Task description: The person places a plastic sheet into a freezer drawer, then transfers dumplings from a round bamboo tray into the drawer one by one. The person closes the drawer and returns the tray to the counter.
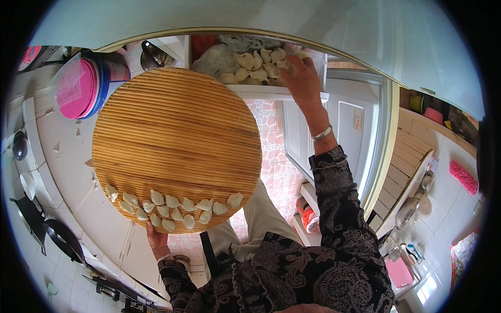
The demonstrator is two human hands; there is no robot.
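My left hand grips the near edge of a round tray of woven stalks, its fingers hidden underneath. Several white dumplings lie along the tray's near side, while its far part is bare. Beyond the tray, a freezer drawer is pulled out and holds a heap of dumplings. My right hand reaches into the drawer's right side, fingertips down among those dumplings. Whether the fingers pinch one is not clear. Plastic bags fill the drawer's left part.
An open freezer door stands right of the drawer, below a pale overhanging upper door. A pink lid tops a blue tub to the left, by a worn white counter. Woks hang along the left wall.
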